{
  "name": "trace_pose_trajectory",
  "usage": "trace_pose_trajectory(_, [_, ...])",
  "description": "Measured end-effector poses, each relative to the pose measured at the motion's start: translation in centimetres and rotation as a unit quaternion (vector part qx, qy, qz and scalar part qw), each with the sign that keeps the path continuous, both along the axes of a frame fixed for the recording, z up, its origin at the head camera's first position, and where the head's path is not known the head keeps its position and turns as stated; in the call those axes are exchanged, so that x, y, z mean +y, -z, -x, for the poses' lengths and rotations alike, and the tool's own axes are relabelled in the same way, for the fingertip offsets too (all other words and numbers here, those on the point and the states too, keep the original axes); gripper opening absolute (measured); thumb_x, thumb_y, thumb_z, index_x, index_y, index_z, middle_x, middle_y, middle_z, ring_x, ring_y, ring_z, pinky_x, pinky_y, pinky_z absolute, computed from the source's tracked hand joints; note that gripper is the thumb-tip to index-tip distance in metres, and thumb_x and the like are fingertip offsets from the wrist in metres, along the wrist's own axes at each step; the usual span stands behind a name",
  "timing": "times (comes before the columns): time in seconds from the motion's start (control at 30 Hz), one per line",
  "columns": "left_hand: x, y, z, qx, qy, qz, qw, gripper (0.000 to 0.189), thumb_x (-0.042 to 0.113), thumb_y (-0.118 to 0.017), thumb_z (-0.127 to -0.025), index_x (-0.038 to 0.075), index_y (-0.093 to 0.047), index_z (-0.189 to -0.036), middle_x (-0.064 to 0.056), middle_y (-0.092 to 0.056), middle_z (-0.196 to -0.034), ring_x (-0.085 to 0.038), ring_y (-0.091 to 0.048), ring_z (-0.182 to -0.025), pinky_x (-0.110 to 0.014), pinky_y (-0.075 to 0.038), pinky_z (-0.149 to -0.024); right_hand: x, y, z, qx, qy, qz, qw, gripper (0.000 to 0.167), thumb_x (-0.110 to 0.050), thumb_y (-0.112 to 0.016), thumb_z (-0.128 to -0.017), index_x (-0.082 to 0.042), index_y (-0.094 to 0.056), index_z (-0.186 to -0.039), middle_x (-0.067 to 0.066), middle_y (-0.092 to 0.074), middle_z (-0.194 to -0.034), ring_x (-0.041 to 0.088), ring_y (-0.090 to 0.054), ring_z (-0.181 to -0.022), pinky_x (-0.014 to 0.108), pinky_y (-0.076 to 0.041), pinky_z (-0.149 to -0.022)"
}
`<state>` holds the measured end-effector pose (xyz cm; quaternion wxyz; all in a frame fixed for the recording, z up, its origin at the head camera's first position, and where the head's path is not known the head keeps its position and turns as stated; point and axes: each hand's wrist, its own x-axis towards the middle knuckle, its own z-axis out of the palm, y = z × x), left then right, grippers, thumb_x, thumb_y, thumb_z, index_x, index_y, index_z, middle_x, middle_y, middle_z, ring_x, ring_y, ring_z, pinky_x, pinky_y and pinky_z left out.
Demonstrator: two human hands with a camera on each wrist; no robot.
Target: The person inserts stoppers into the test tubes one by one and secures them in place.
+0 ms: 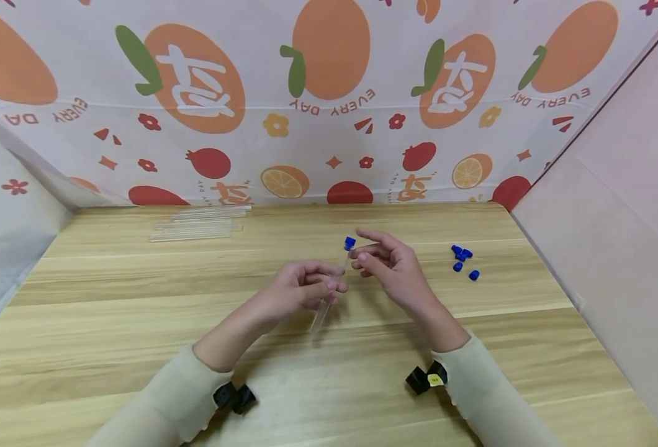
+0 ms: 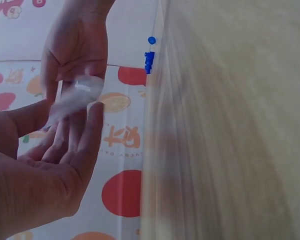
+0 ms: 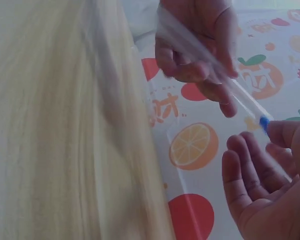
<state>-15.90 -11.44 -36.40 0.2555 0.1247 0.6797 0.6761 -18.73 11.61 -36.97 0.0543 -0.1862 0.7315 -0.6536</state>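
Observation:
My left hand [image 1: 301, 285] pinches a clear test tube [image 1: 320, 318] between thumb and fingers, near its middle. The tube slants, its upper end fitted with a blue cap [image 1: 349, 242] and its lower end above the table. Beside the cap is my right hand [image 1: 393, 267], with the index finger extended and the other fingers loosely bent. In the right wrist view, the right thumb [image 3: 285, 134] overlaps the edge of the blue cap [image 3: 264, 123]. The tube [image 2: 80, 95] appears blurred between both hands in the left wrist view.
Several clear tubes [image 1: 192, 233] lie together at the back left of the wooden table [image 1: 111, 310]. Several small blue caps [image 1: 462, 253] are scattered to the right of my right hand. A fruit-printed cloth [image 1: 251, 143] hangs behind the table, and pale walls flank it.

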Motion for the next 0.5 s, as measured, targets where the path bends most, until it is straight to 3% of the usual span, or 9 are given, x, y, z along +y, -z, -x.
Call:
trace_pose_trajectory(0.13, [-0.4, 0.1, 0.5, -0.009, -0.032, -0.003, 0.9995, 0.036, 0.015, -0.057, -0.103, 0.0, -0.054, -0.135, -0.025, -0.061, -0.13, -0.039, -0.063, -0.114, -0.041, -0.06, -0.085, 0.1, -0.4, -0.1, -0.047, -0.012, 0.009, 0.9988, 0.04, -0.014, -0.06, -0.101, -0.015, -0.053, -0.14, 0.019, -0.069, -0.115, 0.023, -0.07, -0.096, 0.037, -0.059, -0.085])
trace_pose_trajectory(0.3, [-0.8, 0.3, 0.9, -0.029, -0.069, -0.012, 0.9971, 0.04, 0.015, -0.053, -0.104, -0.002, -0.047, -0.14, -0.026, -0.056, -0.135, -0.037, -0.059, -0.117, -0.04, -0.06, -0.086, -0.3, -0.2, -0.3, -0.118, -0.078, -0.007, 0.9899, 0.038, -0.014, -0.058, -0.102, -0.009, -0.052, -0.138, 0.028, -0.065, -0.115, 0.024, -0.069, -0.095, 0.046, -0.058, -0.09])
trace_pose_trajectory(0.5, [-1.1, 0.5, 1.1, -0.042, -0.061, -0.008, 0.9973, 0.047, 0.014, -0.053, -0.104, -0.003, -0.039, -0.145, -0.027, -0.049, -0.137, -0.037, -0.057, -0.119, -0.041, -0.058, -0.09, -1.0, 0.4, -0.4, -0.165, -0.136, -0.029, 0.9763, 0.044, -0.014, -0.056, -0.102, -0.007, -0.046, -0.145, 0.031, -0.059, -0.125, 0.027, -0.069, -0.1, 0.051, -0.056, -0.092])
